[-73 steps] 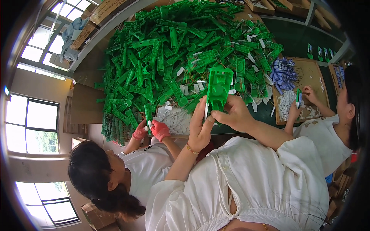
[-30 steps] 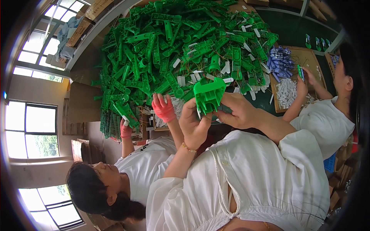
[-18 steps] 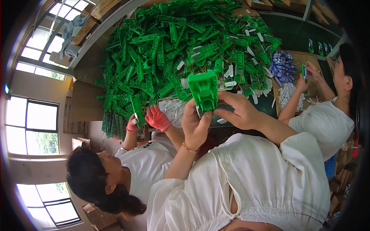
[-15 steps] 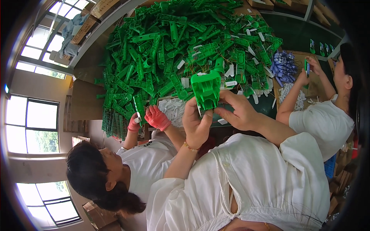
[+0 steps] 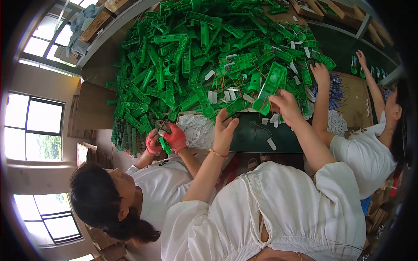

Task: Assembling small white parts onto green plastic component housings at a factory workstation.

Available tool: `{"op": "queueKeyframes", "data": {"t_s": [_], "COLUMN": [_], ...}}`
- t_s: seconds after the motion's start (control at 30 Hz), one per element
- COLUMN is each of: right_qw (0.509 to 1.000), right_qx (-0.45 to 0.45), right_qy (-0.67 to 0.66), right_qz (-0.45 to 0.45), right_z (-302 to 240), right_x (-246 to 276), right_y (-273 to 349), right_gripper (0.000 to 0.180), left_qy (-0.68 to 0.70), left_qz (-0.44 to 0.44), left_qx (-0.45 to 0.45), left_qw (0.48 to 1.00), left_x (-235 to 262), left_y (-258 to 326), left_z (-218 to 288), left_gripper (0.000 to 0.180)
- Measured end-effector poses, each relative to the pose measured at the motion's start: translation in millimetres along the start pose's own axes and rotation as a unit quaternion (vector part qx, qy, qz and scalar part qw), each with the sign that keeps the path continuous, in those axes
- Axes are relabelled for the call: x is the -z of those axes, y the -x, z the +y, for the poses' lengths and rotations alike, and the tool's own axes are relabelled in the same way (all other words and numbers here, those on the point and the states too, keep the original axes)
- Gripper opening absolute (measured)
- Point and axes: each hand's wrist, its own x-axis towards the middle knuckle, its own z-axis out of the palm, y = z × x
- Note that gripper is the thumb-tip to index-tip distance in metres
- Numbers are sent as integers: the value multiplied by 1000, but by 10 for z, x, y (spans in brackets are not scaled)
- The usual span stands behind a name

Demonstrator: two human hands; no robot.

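The right hand (image 5: 284, 103) is pinching the lower end of a long green plastic part (image 5: 271, 86), thumb and fingers closed on it, and is holding it up just over the edge of the big pile of green plastic parts (image 5: 204, 56) on the table (image 5: 248, 135). The left hand (image 5: 224, 128) is hovering just beside it with its fingers loosely spread and gently curled, fingertips nearly touching a smaller green piece (image 5: 235, 105) at the pile's edge; whether they are gripping it cannot be told.

To the left, a co-worker's red-gloved hands (image 5: 167, 138) are closing around a small green piece. To the right, another co-worker's hand (image 5: 321, 73) is reaching into the pile. Small white tags (image 5: 271, 143) are lying scattered on the dark tabletop near the wearer's hands.
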Motion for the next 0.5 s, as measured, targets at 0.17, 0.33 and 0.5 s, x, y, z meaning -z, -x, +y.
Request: {"op": "queueKeyframes", "data": {"t_s": [0.17,0.33,0.5], "right_qw": [985,974,958], "right_qx": [148,51,8], "right_qy": [47,218,250], "right_qz": [79,-28,-140], "right_z": [-133,419,905], "right_x": [253,-73,-298], "right_y": [-493,-267,-235], "right_gripper": [40,19,15], "left_qy": [-63,-168,-428], "left_qz": [231,355,258], "left_qx": [-21,114,66], "left_qw": [971,912,864], "left_x": [727,1015,778], "left_y": [-1016,-1607,-1459], "left_z": [-357,-426,-276], "left_gripper": [64,70,74]}}
